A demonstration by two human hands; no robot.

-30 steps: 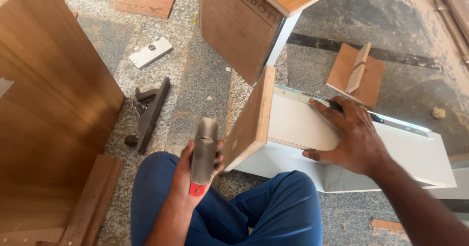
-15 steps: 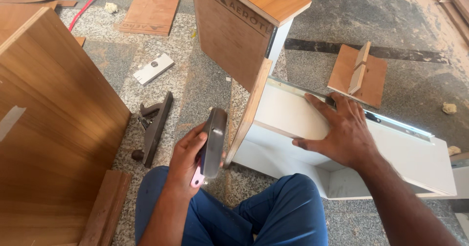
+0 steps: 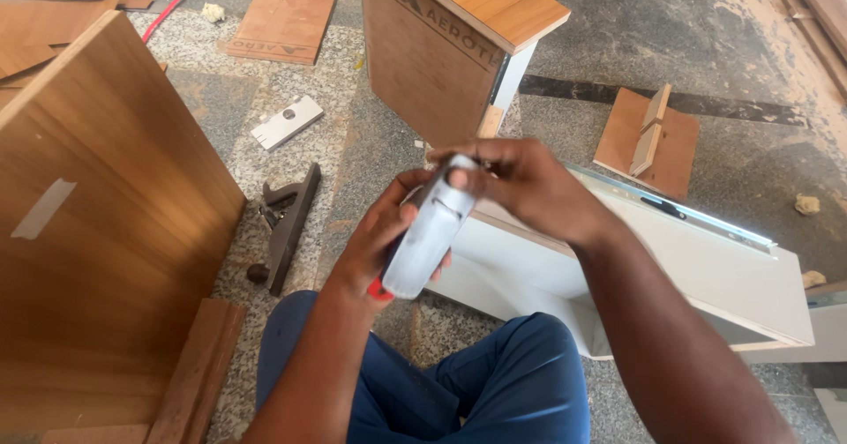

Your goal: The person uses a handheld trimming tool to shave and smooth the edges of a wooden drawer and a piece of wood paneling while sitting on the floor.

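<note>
Big panel (image 3: 97,232): tall wood-grain board standing at the far left, bit of pale tape stuck on its face.
Plank (image 3: 198,365): reddish strip of wood lying on the floor at the foot of that panel.
Plane (image 3: 287,223): dark hand plane on the speckled floor (image 3: 353,153), just right of the panel, well apart from both hands.
White plate (image 3: 287,122): small flat piece on the floor a bit beyond the plane.
Left hand (image 3: 375,250): wrapped around the lower part of the tool, grip closed tight on it, thumb side facing up.
Tool (image 3: 432,232): grey metal body, looks like a staple gun, with a red bit poking out at the bottom. It's held up in the air over the person's lap, tilted, in front of the white drawer.
Right hand (image 3: 520,184): fingers pinched on the top end of the tool, so both hands are on it.
Box (image 3: 450,47): brown board box with a wood-grain top, standing behind the hands.
Drawer (image 3: 706,276): white panel piece lying on the floor to the right, metal slide (image 3: 679,210) running along its top edge.
Scraps (image 3: 648,135): small wood offcuts on a square board further right.
</note>
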